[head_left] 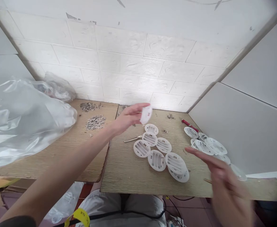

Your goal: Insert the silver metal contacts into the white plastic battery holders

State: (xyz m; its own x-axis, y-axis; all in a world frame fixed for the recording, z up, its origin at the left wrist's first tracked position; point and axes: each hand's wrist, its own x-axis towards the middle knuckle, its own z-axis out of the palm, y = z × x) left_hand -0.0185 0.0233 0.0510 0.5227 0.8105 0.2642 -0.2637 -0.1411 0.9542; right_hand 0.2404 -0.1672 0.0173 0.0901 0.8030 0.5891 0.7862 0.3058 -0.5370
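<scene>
My left hand (129,118) is closed on a round white plastic battery holder (146,114), raised over the far part of the table and tilted on edge. Below it lie several more holders (156,160), round with long parallel slots; two overlap at the near right. A slim metal tool, like tweezers (133,139), rests left of them. My right hand (228,186), blurred, hovers over the right front of the table with its fingers stretched out. A thin tan stick (207,181) shows beside its palm; whether the hand touches it is unclear.
Small metal pieces lie in piles (95,122) on the left table, beside a large clear plastic bag (27,116). More white holders (215,146) lean along the right partition, near a red tube-like object (189,125). A white brick-patterned wall (138,66) closes the back.
</scene>
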